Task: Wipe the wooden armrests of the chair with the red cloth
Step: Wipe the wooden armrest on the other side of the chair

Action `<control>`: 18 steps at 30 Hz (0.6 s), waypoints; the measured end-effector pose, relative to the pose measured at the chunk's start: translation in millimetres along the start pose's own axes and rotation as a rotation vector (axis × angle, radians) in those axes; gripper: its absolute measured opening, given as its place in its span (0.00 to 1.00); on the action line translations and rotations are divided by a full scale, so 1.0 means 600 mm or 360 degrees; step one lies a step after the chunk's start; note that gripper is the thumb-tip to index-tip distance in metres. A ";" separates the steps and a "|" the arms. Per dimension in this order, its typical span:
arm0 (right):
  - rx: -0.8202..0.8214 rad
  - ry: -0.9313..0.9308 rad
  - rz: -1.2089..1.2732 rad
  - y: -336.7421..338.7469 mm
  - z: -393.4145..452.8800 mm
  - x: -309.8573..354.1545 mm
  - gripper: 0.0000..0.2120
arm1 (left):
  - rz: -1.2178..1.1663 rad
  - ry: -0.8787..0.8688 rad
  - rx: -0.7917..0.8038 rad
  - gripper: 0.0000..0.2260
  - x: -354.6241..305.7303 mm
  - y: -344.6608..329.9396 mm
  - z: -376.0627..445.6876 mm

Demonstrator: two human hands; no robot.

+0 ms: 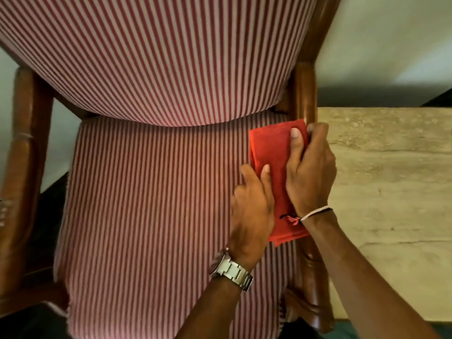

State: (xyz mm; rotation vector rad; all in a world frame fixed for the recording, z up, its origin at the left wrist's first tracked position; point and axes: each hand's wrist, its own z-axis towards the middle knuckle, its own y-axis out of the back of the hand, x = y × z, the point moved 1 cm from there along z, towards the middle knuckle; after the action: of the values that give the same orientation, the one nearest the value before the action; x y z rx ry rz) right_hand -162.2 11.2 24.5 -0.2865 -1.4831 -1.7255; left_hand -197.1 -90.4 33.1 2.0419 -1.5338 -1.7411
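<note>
Head view shows my right hand (309, 167) and left hand (253, 209) both pressing the red cloth (274, 152) over the chair's right armrest (304, 91). Each hand is curled on the cloth. It looks soft, light and floppy, so I hold it folded. Wood looks smooth and hard. Left armrest (22, 152) waits, bare. Pale stone floor (391, 167) lies right.

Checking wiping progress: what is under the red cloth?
The red cloth lies over the chair's right wooden armrest, whose wood shows beyond and below it. The left hand and right hand press on top. The covered wood's condition is hidden.
</note>
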 end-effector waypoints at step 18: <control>0.0200 0.0045 0.0706 -0.350 -0.275 0.556 0.08 | 0.0499 0.0152 -0.0355 0.20 0.377 0.610 0.076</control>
State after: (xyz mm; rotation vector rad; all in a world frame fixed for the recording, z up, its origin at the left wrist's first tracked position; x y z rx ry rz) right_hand -466.5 -288.4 42.6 -0.4823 -1.3768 -1.2738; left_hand -490.1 -406.1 70.7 1.6525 -1.4620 -1.5904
